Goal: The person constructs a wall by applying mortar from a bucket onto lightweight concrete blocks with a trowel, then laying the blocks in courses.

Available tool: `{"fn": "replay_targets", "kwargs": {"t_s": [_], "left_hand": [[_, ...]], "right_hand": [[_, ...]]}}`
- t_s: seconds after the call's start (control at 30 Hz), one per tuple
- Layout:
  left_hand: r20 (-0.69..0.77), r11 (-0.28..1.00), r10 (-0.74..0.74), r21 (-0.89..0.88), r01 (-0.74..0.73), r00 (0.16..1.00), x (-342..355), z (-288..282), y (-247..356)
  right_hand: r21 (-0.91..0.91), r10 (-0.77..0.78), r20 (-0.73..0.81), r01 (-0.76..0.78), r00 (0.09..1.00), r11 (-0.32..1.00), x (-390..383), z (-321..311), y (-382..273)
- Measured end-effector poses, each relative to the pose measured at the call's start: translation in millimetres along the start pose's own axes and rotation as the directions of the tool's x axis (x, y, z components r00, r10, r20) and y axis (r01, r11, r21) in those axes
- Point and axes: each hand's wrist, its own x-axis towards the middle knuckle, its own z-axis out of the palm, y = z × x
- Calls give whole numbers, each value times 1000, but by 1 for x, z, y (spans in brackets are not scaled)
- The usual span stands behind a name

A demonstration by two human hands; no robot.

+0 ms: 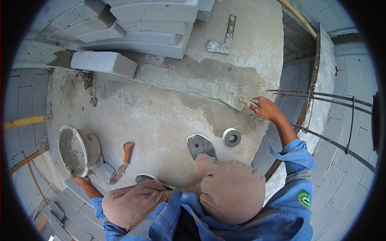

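My right hand (pixel 263 108) is closed in a pinch at the right end of a wet mortar strip (pixel 189 83). What its fingers hold is too small to make out. A taut white string (pixel 173 87) runs along the strip's near edge to just beside these fingers. Below lies a white spool (pixel 232 137) with loose thread curling from it. At lower left, my left hand (pixel 80 180) grips the rim of a tilted, mortar-smeared bucket (pixel 90 146); some of its fingers are hidden. One pale block (pixel 103 63) sits at the strip's left end.
Stacked blocks (pixel 152 26) rise at the back left. An L-shaped metal tool (pixel 225 38) lies on the slab beyond the mortar. Near the bucket rests a wide blade with a red-brown handle (pixel 128 152). Steel bars (pixel 337 140) jut across the drop at the slab's right edge.
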Motion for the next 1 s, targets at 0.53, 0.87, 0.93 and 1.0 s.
{"fn": "replay_targets", "kwargs": {"t_s": [0.53,0.87,0.93,1.0], "left_hand": [[-51,1000,28,-5,-29,998,3,2,-4],[-84,999,25,-28,-27,996,-7,7,-2],[-77,999,43,-30,-46,996,-6,4,-2],[-64,998,45,-32,-48,997,2,-5,-3]], "right_hand": [[-760,-328,-120,126,937,638,36,-72,-40],[-850,-702,-65,329,709,411,115,-63,-135],[-850,-691,-56,328,721,411,121,-59,-154],[-755,-572,-26,359,820,549,125,-53,-169]]}}
